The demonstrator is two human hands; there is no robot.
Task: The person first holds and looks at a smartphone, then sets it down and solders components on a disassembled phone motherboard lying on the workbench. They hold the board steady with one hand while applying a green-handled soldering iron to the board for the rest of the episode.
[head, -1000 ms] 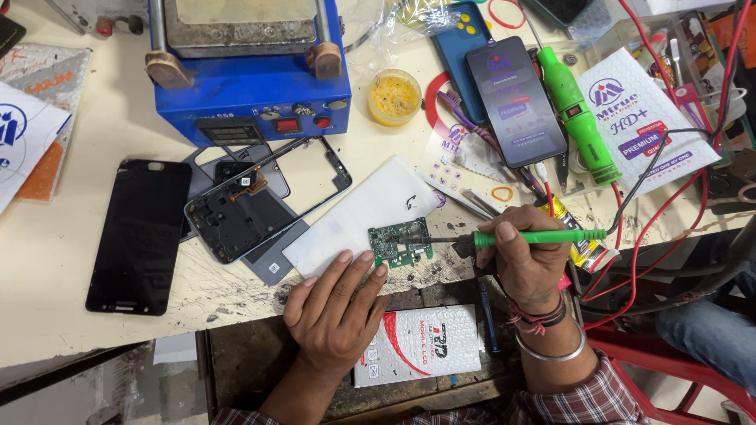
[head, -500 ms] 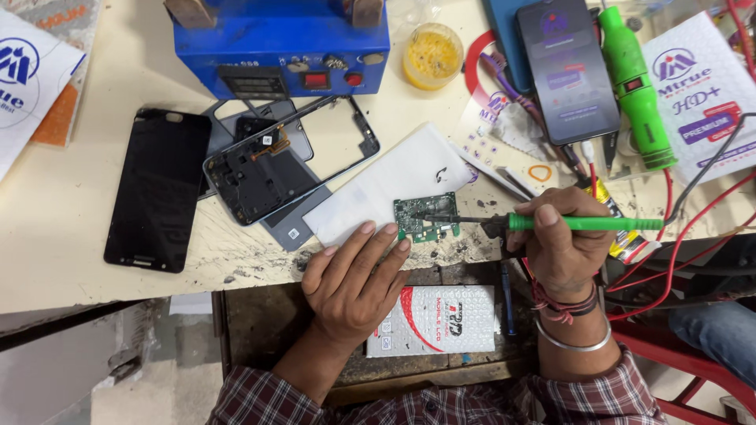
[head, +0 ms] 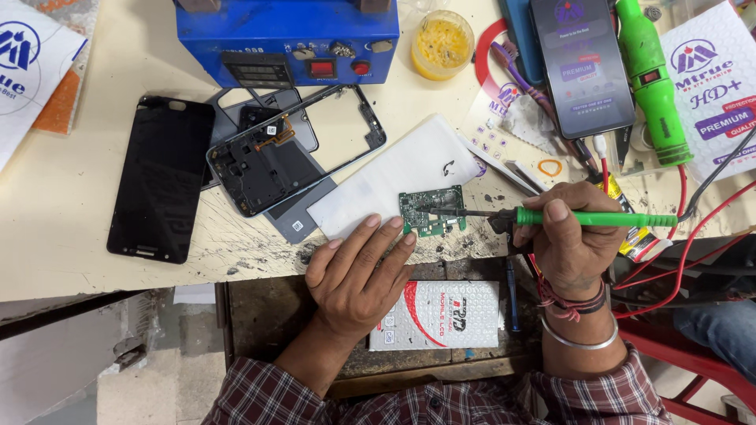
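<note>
While the left hand lies flat, fingertips pinning the green circuit board at the bench's front edge, the right hand grips a soldering iron, tip on the board, so soldering seems underway and calls for steadiness.

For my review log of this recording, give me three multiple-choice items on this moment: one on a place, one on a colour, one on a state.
1. Where does the circuit board lie?
A. at the bench's front edge
B. on the blue machine
C. on the floor

2. What colour is the soldering iron handle?
A. red
B. green
C. yellow

3. What is the state of the lit phone?
A. screen off
B. cracked open
C. screen on

Answers: 1 A, it lies by the left hand fingertips; 2 B, green in the right hand; 3 C, its display glows.
</note>
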